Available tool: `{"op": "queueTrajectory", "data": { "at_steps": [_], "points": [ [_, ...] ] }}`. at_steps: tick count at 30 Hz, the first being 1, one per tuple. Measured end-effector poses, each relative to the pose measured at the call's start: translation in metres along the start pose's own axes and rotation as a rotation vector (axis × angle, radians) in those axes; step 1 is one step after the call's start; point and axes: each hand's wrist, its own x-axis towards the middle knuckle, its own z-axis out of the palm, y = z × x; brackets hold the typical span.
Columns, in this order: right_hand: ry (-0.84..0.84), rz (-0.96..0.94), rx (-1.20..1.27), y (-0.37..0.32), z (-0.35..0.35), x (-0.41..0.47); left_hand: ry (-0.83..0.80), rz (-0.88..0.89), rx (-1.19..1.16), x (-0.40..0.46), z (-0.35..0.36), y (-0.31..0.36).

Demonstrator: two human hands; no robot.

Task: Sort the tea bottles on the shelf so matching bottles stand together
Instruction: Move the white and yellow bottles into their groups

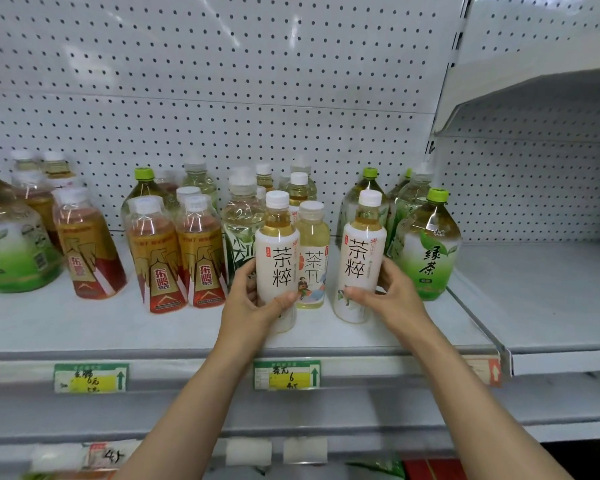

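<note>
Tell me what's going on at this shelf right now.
A person is sorting drinks on a store shelf. The left hand grips one white-labelled tea bottle, and the right hand grips a matching white-labelled bottle. A smaller pale bottle with a different label stands between the two. Orange-labelled bottles are grouped to the left, and large green tea bottles sit to the right and at the far left.

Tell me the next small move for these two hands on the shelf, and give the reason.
Probably bring the right hand and its white-label bottle leftward, setting it beside the matching white-label bottle in the left hand. Both carry the same black characters, yet a different illustrated-label bottle stands between and slightly behind them.
</note>
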Motion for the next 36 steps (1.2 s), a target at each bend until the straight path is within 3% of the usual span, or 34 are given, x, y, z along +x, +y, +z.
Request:
{"op": "queueTrajectory", "data": {
  "at_steps": [6,10,15,20,29,36],
  "points": [
    [0.076,-0.077,0.173,-0.019,0.013,-0.02,-0.003,-0.034,-0.033,0.0,-0.007,0.013],
    [0.02,-0.067,0.478,-0.05,0.043,-0.029,-0.031,-0.034,-0.123,-0.005,-0.028,0.028],
    [-0.08,-0.06,0.693,-0.088,0.098,-0.035,-0.063,-0.03,-0.233,-0.005,-0.087,0.053],
    [-0.151,-0.073,0.659,-0.118,0.176,-0.037,-0.015,-0.053,-0.302,0.003,-0.175,0.061],
    [-0.245,-0.041,0.551,-0.153,0.367,-0.035,0.185,-0.013,-0.194,0.018,-0.366,0.055],
    [-0.156,0.023,0.431,-0.138,0.488,-0.026,0.325,-0.02,-0.026,0.058,-0.501,0.027]
  ]
}}
